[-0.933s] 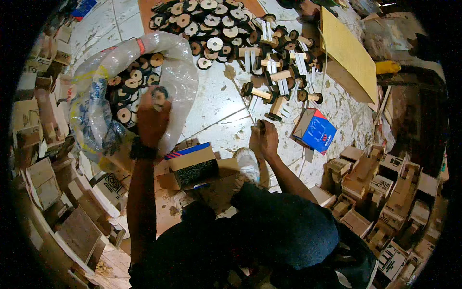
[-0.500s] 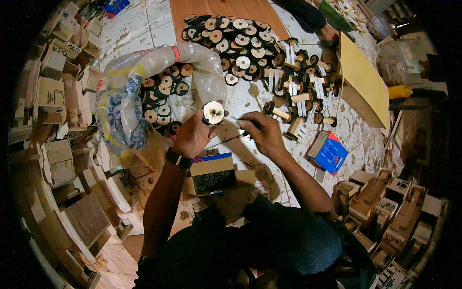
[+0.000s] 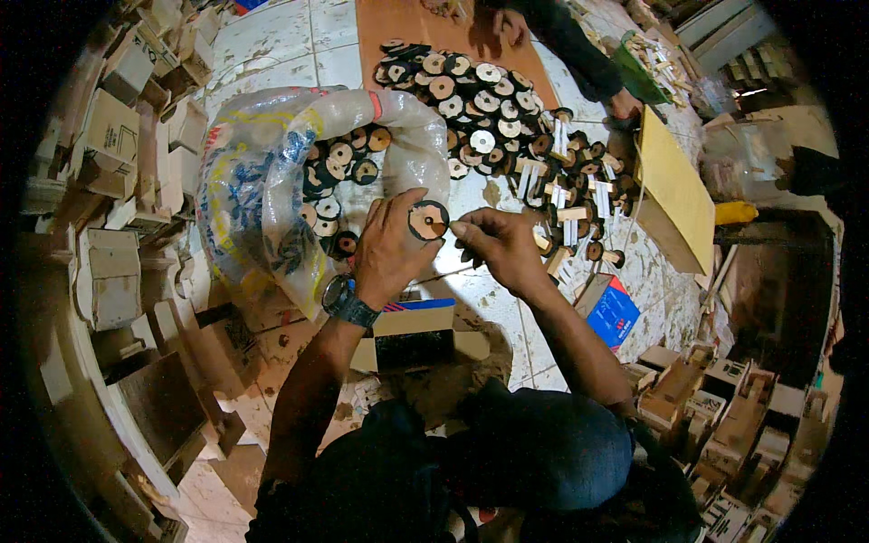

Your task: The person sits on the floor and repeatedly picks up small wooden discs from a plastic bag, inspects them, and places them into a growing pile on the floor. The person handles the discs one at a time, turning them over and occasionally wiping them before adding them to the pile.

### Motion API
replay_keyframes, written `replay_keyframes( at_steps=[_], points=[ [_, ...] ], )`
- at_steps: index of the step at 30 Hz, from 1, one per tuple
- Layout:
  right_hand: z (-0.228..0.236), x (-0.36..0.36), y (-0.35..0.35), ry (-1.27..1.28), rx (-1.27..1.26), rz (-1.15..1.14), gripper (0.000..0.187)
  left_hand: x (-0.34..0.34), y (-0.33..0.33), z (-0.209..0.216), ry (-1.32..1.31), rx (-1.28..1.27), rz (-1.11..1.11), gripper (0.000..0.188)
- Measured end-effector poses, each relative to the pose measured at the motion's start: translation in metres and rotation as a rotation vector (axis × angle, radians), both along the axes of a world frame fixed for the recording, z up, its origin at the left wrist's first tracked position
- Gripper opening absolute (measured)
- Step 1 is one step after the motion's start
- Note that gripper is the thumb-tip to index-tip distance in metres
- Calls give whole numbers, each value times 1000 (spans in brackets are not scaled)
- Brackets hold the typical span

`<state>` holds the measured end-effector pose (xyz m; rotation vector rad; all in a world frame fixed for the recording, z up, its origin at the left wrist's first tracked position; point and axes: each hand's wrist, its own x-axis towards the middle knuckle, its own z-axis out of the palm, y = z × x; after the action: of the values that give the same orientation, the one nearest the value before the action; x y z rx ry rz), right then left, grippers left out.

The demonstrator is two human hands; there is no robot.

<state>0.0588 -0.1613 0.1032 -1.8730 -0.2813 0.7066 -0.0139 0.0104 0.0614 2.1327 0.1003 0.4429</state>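
Note:
My left hand (image 3: 396, 242) grips a round wooden disc (image 3: 424, 220) with a black rim, its tan face with a centre hole turned up. Close against the disc's right side, my right hand (image 3: 502, 246) has thumb and forefinger pinched together at something small and thin near the centre; I cannot make out what it is. Below my hands stands an opened cardboard box (image 3: 425, 317) with a dark inside. Left of the disc, a clear plastic sack (image 3: 258, 195) with its mouth rolled back holds several similar discs (image 3: 337, 154).
Beyond my hands lies a heap of black-rimmed discs (image 3: 482, 140), partly on a brown board (image 3: 389, 23). Spool-like wooden pieces (image 3: 572, 214), a blue box (image 3: 614, 312) and a yellow panel (image 3: 674, 195) are to the right. Another person's hand (image 3: 513, 27) shows at the top. Wooden parts (image 3: 113, 271) line the left.
My left hand has turned over, and the disc shows a tan face instead of a pale one. My right fingers have come up against the disc. Another person's hand has appeared at the top.

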Motion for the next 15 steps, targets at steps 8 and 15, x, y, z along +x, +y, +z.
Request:
replay_keyframes(
  at_steps=[8,15],
  points=[
    [17,4,29,-208,-257,99,28,1,3,13,-174,89,-125,71],
    [4,38,45,-42,-1,180,46,14,14,12,-130,-9,-13,72]
  ],
)
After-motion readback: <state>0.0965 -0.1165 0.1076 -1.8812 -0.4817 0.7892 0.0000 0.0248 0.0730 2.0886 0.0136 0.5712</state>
